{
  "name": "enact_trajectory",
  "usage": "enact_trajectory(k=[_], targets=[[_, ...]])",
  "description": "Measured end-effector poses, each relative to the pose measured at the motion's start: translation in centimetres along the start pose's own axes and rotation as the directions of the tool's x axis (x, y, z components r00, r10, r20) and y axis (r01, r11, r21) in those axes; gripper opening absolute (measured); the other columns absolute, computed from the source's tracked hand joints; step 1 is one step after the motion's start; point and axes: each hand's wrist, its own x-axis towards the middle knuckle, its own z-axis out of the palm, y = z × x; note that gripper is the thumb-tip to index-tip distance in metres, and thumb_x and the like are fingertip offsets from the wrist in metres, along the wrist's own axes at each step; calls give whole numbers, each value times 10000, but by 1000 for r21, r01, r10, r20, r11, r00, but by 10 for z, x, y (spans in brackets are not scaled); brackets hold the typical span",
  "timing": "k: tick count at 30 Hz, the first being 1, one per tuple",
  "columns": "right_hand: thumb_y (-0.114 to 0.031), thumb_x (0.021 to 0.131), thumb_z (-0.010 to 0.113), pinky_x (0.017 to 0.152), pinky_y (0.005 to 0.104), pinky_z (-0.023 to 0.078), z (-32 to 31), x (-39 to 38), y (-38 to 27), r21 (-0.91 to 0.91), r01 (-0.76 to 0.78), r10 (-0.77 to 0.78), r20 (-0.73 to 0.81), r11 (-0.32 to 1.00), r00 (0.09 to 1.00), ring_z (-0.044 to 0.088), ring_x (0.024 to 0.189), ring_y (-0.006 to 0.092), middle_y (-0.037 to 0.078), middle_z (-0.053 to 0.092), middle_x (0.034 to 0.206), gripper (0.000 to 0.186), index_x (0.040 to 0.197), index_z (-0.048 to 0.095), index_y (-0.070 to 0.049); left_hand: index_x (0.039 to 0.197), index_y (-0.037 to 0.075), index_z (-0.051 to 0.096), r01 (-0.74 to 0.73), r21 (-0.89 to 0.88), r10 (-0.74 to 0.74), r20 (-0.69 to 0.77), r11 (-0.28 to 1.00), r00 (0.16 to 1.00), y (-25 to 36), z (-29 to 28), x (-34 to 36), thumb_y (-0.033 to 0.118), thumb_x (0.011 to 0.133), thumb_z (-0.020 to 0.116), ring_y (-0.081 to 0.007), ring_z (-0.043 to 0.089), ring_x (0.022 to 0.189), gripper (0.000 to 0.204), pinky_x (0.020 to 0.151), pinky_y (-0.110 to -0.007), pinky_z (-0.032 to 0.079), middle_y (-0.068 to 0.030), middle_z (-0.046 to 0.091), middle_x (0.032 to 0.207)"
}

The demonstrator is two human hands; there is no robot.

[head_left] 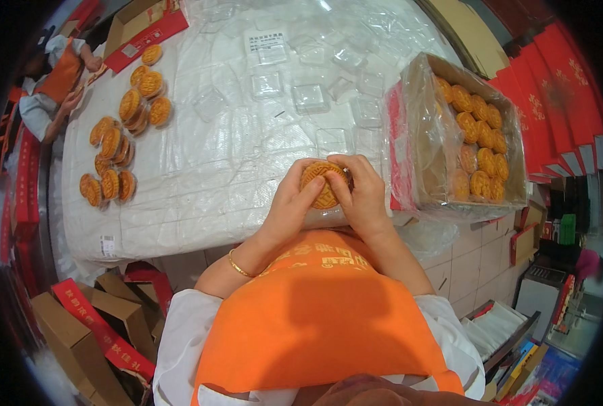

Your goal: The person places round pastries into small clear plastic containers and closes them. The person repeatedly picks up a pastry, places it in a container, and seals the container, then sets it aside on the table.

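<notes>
Both of my hands close around one round golden-brown mooncake [324, 196] with a patterned top, just over the table's near edge. My left hand [289, 203] grips its left side, thumb on top. On the other side my right hand [365, 196] has its thumb pressed on the top too. Whether the mooncake sits in a clear tray cannot be made out. Just beyond my fingers lies a clear plastic tray [334, 141]. To my right stands a plastic-lined cardboard box [418, 128] with rows of mooncakes [484, 132] inside.
Several mooncakes stand in stacks [110, 143] on the left of the white-covered table [200, 169]. More clear trays [311, 99] lie scattered at the back. A co-worker [61, 84] in an orange apron is at the far left. Red boxes [551, 101] line the right; open cartons [112, 311] stand lower left.
</notes>
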Motion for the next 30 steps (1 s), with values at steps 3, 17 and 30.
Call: enact_trajectory(k=[3, 17, 30], targets=[[-93, 869, 725, 763, 353, 547, 3, -2, 7, -8, 42, -42, -14, 999, 999, 663, 890, 303, 148, 648, 1010, 274, 1120, 637, -23, 1295, 0, 489, -9, 51, 9, 2, 999, 1000, -2, -2, 1, 159, 1028, 518, -144, 558, 1133, 312, 975, -306, 477, -86, 582, 1208], [-177, 749, 794, 942, 449, 445, -17, 5, -7, -212, 334, -291, 212, 918, 933, 546, 1105, 336, 121, 571, 1212, 611, 1313, 574, -94, 1489, 11, 342, 194, -759, -95, 173, 621, 980, -2, -16, 10, 362, 1074, 371, -298, 410, 1387, 545, 1164, -485, 331, -148, 436, 1482], [-149, 750, 809, 941, 396, 489, -13, 0, -1, 255, -18, -58, 289, 967, 955, 529, 1188, 311, 119, 540, 1292, 660, 1337, 510, -113, 1551, 71, 248, -25, 39, 20, 131, 999, 991, 14, -6, -6, 389, 1040, 522, -215, 430, 1321, 661, 1105, -382, 366, -91, 411, 1445]])
